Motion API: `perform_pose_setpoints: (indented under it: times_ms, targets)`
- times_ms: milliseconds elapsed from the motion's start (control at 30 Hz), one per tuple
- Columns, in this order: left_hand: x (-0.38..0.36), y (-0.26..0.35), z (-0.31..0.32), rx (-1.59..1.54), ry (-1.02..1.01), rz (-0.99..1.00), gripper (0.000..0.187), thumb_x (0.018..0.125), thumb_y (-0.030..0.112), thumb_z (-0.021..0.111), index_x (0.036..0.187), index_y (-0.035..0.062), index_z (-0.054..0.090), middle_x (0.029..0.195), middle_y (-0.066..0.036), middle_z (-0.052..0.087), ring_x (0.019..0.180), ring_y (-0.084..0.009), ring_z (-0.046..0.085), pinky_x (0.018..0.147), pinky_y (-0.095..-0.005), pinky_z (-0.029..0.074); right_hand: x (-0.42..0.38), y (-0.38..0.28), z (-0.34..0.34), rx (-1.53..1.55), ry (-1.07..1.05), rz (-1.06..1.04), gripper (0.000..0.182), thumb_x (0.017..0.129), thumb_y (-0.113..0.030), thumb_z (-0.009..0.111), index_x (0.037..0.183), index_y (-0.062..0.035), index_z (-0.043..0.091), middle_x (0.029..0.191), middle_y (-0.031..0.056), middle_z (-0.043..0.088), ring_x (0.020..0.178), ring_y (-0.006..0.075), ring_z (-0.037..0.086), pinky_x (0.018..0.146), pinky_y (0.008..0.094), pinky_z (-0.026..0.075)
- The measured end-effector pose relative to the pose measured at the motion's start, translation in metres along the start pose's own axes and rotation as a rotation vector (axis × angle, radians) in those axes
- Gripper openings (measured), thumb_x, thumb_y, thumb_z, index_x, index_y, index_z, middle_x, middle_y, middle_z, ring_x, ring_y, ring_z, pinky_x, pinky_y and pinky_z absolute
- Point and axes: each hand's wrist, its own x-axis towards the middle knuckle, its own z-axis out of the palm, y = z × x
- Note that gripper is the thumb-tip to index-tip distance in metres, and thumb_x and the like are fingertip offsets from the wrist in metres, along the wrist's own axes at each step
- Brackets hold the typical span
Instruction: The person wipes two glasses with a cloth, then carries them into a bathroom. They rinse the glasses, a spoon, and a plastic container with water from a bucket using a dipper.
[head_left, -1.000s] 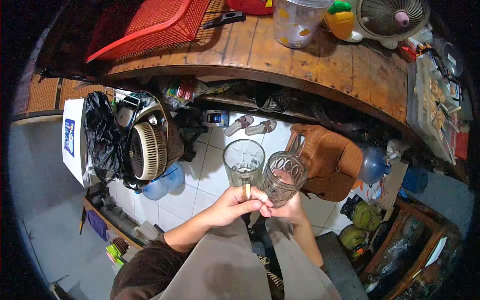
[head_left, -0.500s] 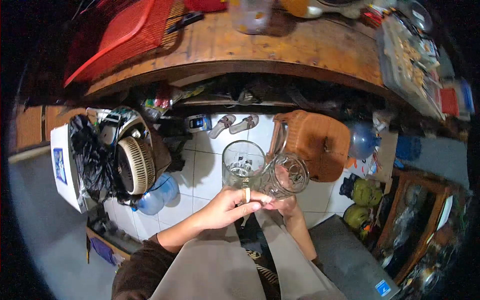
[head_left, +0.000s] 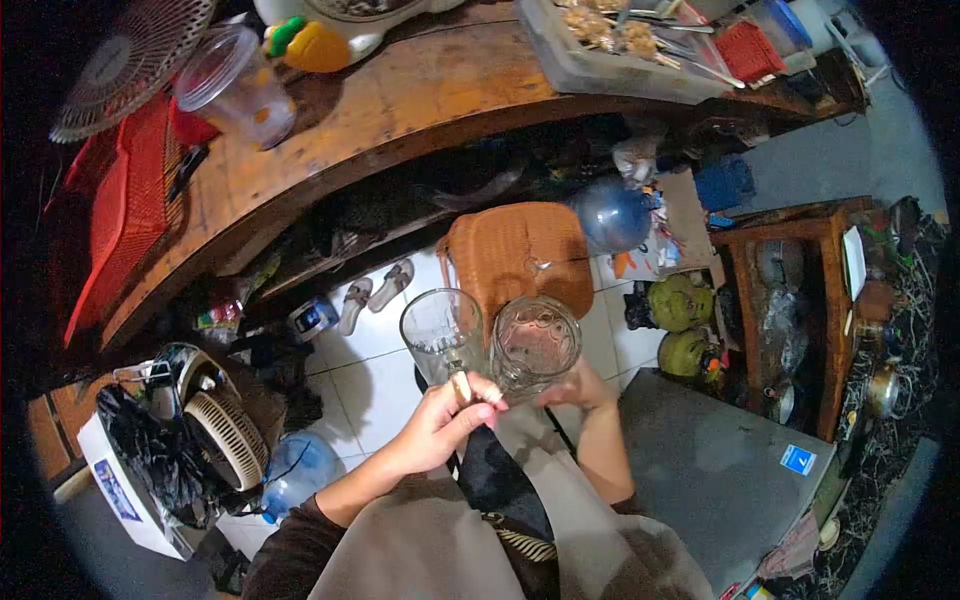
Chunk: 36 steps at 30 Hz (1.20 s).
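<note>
My left hand [head_left: 440, 425] grips a clear glass mug [head_left: 441, 330] low down, at its handle side, with the thumb across the front. The mug stands roughly upright and nothing shows inside it. Close on its right is a second clear glass [head_left: 537, 345], tilted so that its round end faces up at me. My right hand [head_left: 580, 388] holds this glass from below and behind; most of its fingers are hidden by the glass or seen blurred through it. Both glasses are held in front of my body, above the tiled floor.
A wooden table [head_left: 400, 100] curves across the front, bearing a red basket [head_left: 130, 210], a plastic cup [head_left: 240, 95] and a snack container [head_left: 640, 75]. Below are a brown woven-look stool [head_left: 520, 250], sandals [head_left: 375, 295], water jugs [head_left: 300, 470], green gas cylinders [head_left: 685, 320] and a grey surface [head_left: 720, 460].
My view has turned to the right, so the table and floor things have shifted left. The right glass has tipped to show its round end more squarely. Both hands keep their glasses.
</note>
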Motion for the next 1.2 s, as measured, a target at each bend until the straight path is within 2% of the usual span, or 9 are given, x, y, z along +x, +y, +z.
perform_pose_setpoints:
  times_ms: [100, 233, 367, 400, 533, 900, 1033, 1100, 1200]
  targets:
    - [0.018, 0.004, 0.009, -0.033, -0.004, 0.009, 0.015, 0.086, 0.016, 0.044, 0.089, 0.0016, 0.048, 0.080, -0.005, 0.054, 0.071, -0.0113, 0.051, 0.066, -0.0245, 0.041, 0.023, -0.060, -0.048, 0.064, 0.038, 0.020, 0.070, 0.059, -0.025, 0.074, 0.117, -0.0051, 0.041, 0.120, 0.0074, 0.042, 0.108, 0.0204, 0.042, 0.092, 0.0347, 0.032]
    - [0.040, 0.017, 0.021, 0.105, 0.006, 0.028, 0.016, 0.085, 0.017, 0.045, 0.088, 0.0007, 0.048, 0.079, -0.005, 0.054, 0.068, -0.0120, 0.052, 0.064, -0.0244, 0.041, 0.069, -0.153, -0.092, -1.390, 0.400, -0.214, 0.060, 0.065, -0.023, 0.069, 0.116, -0.0079, 0.042, 0.113, 0.0105, 0.046, 0.104, 0.0216, 0.044, 0.087, 0.0337, 0.036]
    - [0.066, 0.021, 0.031, 0.080, 0.057, -0.035, 0.017, 0.085, 0.017, 0.045, 0.088, 0.0004, 0.048, 0.080, -0.005, 0.055, 0.070, -0.0107, 0.052, 0.067, -0.0244, 0.041, 0.141, -0.192, -0.134, -1.075, 0.854, -0.355, 0.095, 0.056, -0.033, 0.075, 0.125, 0.0039, 0.021, 0.119, 0.0242, 0.035, 0.109, 0.0318, 0.038, 0.089, 0.0357, 0.034]
    - [0.073, 0.022, 0.036, 0.024, 0.094, -0.053, 0.016, 0.085, 0.016, 0.045, 0.088, 0.0003, 0.048, 0.080, -0.005, 0.054, 0.071, -0.0107, 0.052, 0.067, -0.0244, 0.041, 0.159, -0.196, -0.150, -1.214, 0.798, -0.455, 0.109, 0.052, -0.037, 0.077, 0.124, 0.0095, 0.010, 0.123, 0.0288, 0.026, 0.111, 0.0351, 0.035, 0.093, 0.0391, 0.030]
    - [0.103, 0.017, 0.049, -0.049, 0.182, -0.057, 0.016, 0.086, 0.016, 0.045, 0.089, 0.0001, 0.047, 0.080, -0.005, 0.053, 0.071, -0.0111, 0.052, 0.068, -0.0244, 0.041, 0.199, -0.188, -0.132, -1.257, 0.869, -0.451, 0.113, 0.042, -0.043, 0.079, 0.125, -0.0040, 0.013, 0.120, 0.0442, 0.003, 0.117, 0.0524, 0.004, 0.097, 0.0457, 0.019]
    - [0.163, 0.014, 0.088, -0.094, 0.414, 0.073, 0.019, 0.086, 0.017, 0.043, 0.089, -0.0007, 0.047, 0.077, -0.005, 0.051, 0.072, -0.0114, 0.050, 0.068, -0.0240, 0.039, 0.230, -0.198, -0.145, -1.269, 0.848, -0.494, 0.107, 0.043, -0.041, 0.079, 0.124, -0.0092, 0.017, 0.120, 0.0441, -0.003, 0.111, 0.0566, 0.016, 0.093, 0.0464, 0.027]
    - [0.166, 0.011, 0.095, -0.166, 0.438, 0.102, 0.017, 0.086, 0.016, 0.042, 0.089, -0.0006, 0.047, 0.075, -0.005, 0.049, 0.072, -0.0124, 0.050, 0.068, -0.0251, 0.039, 0.228, -0.206, -0.143, -1.216, 0.773, -0.400, 0.105, 0.052, -0.044, 0.075, 0.125, -0.0023, 0.012, 0.120, 0.0431, 0.006, 0.117, 0.0524, 0.003, 0.096, 0.0476, 0.019]
    - [0.165, 0.008, 0.095, -0.147, 0.442, 0.085, 0.018, 0.087, 0.017, 0.042, 0.089, -0.0005, 0.046, 0.076, -0.005, 0.050, 0.072, -0.0123, 0.050, 0.069, -0.0251, 0.039, 0.224, -0.206, -0.153, -1.255, 0.711, -0.486, 0.104, 0.053, -0.040, 0.075, 0.129, -0.0094, 0.011, 0.120, 0.0448, -0.007, 0.112, 0.0559, 0.015, 0.095, 0.0462, 0.024]
    - [0.160, 0.007, 0.089, -0.152, 0.421, 0.098, 0.019, 0.087, 0.018, 0.042, 0.090, 0.0001, 0.047, 0.076, -0.004, 0.050, 0.071, -0.0115, 0.049, 0.068, -0.0245, 0.039, 0.204, -0.198, -0.178, -1.001, 0.620, -0.671, 0.084, 0.063, -0.025, 0.070, 0.125, -0.0011, 0.019, 0.122, 0.0292, 0.024, 0.111, 0.0420, 0.031, 0.090, 0.0418, 0.031]
